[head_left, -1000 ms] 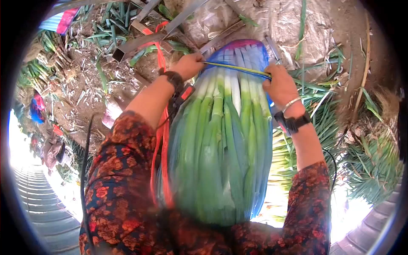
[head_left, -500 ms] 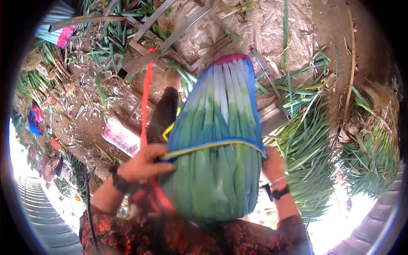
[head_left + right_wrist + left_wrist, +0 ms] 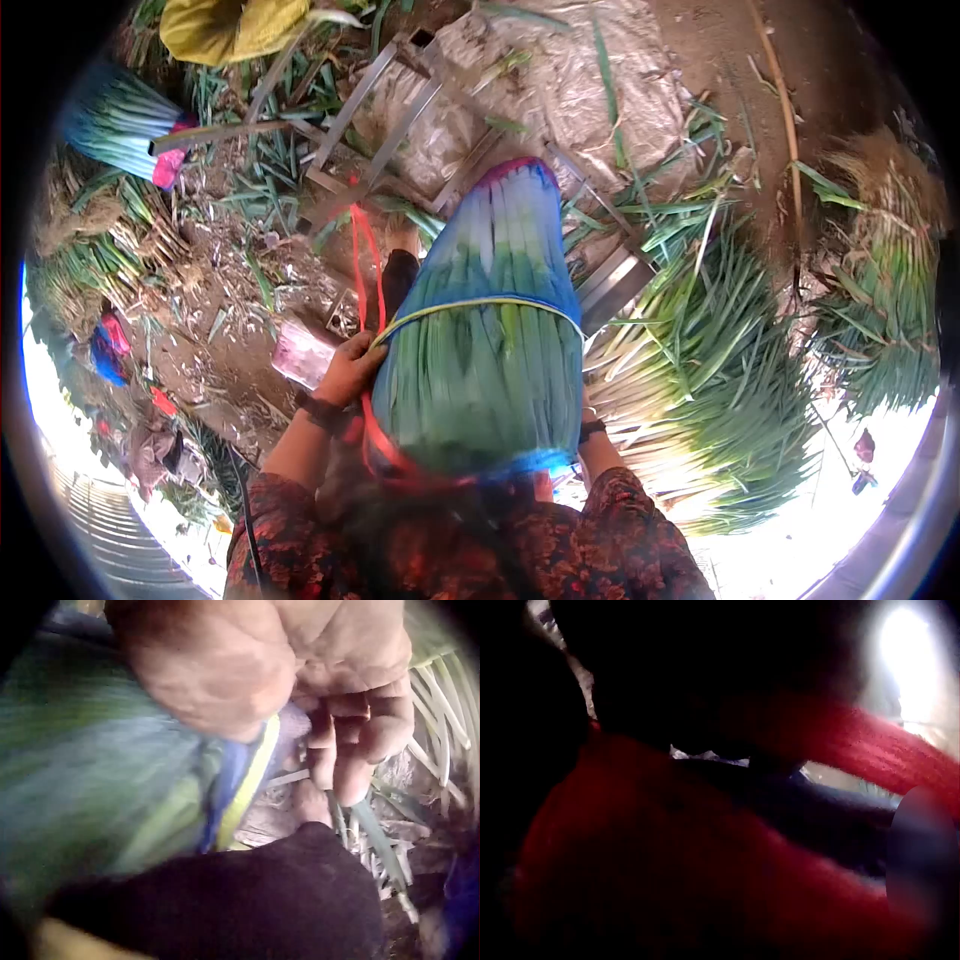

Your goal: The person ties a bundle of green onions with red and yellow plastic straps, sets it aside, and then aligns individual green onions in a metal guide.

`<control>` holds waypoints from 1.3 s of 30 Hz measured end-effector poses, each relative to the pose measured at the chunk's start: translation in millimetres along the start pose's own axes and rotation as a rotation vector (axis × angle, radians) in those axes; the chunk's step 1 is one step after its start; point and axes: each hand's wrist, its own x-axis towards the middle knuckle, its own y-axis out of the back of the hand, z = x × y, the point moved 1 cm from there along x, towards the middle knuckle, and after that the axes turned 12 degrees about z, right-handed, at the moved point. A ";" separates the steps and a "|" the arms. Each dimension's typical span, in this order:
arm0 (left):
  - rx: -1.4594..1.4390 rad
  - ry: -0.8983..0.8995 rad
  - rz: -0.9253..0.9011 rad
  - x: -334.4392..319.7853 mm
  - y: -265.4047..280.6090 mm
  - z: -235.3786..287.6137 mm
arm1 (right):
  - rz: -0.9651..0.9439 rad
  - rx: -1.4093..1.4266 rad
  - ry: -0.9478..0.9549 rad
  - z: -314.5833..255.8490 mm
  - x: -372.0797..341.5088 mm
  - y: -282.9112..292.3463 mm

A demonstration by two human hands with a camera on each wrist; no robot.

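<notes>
Where the right hand [image 3: 300,682] pinches yellow-blue trim [image 3: 250,776], sheer mesh [image 3: 558,270] sheathes stalks [image 3: 480,370].

A bulging yellow sack [image 3: 235,30] lies toward 11 o'clock, and a mesh-wrapped bundle of pale-and-green stalks with a pink end [image 3: 125,125] sits at 10 o'clock. Crossed grey metal bars [image 3: 405,133] stand at 11 o'clock, with a crinkled, pale plastic sheet [image 3: 560,75] between 12 and 1 o'clock. A long, thin brown stick [image 3: 786,105] runs along the dirt floor at 2 o'clock. An upright-looking bundle of leafy green stalks with shaggy roots [image 3: 890,270] is at 3 o'clock; a broad, loose heap of long green leaves with whitish stems [image 3: 725,380] spreads toward 4 o'clock. A crumpled blue-and-red cloth [image 3: 108,350] lies near 9 o'clock.
</notes>
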 end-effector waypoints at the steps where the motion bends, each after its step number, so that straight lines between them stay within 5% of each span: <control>1: 0.040 -0.005 0.045 -7.8 -4.7 6.6 | -0.023 -0.089 0.048 -8.7 -14.3 6.5; 6: 0.589 -0.440 0.136 -16.3 -6.7 35.4 | -0.048 -0.497 0.303 -41.2 -72.0 47.5; 7: 0.480 -0.570 0.073 -19.7 -10.1 50.1 | -0.024 -0.612 0.355 -39.2 -78.9 50.1; 8: 0.618 -0.391 0.087 -28.7 -12.1 69.5 | 0.004 -0.725 0.403 -36.1 -85.6 52.3; 9: 0.812 -0.613 -0.023 -42.2 -13.6 91.3 | -0.054 -0.711 0.297 -76.2 -118.8 87.8; 10: 0.859 -0.736 -0.092 -47.3 -15.7 105.5 | 0.044 -0.836 0.795 -29.7 -93.2 66.4; 12: 0.933 -0.999 -0.215 -59.1 -19.2 134.1 | 0.111 -0.711 0.838 -35.3 -108.2 82.1; 14: 0.949 -0.984 -0.246 -129.2 -29.6 195.2 | 0.039 -0.683 0.679 -49.6 -129.9 104.4; 16: 0.867 -1.011 -0.276 -158.6 -30.6 217.4 | 0.095 -0.695 0.728 -65.6 -165.4 116.0; 20: 0.645 -0.793 -0.288 -148.8 -29.2 211.9 | -0.081 -0.768 0.793 -54.6 -170.2 102.4; 22: 0.670 -0.859 -0.195 -135.4 -25.9 193.5 | -0.087 -0.713 0.762 -55.0 -155.6 94.1; 24: 0.708 -0.912 -0.098 -126.0 -20.7 175.0 | -0.022 -0.641 0.694 -51.0 -135.0 81.7; 29: 0.601 -0.627 -0.095 -138.2 -4.6 187.7 | 0.194 -0.463 0.540 -23.1 -93.5 56.1; 33: 0.667 -0.707 -0.024 -100.4 -3.8 171.9 | 0.230 -0.073 0.141 -10.7 -89.4 67.4; 39: 0.802 -0.721 0.059 -101.1 -31.7 147.8 | 0.440 -0.153 0.260 11.7 -95.1 65.7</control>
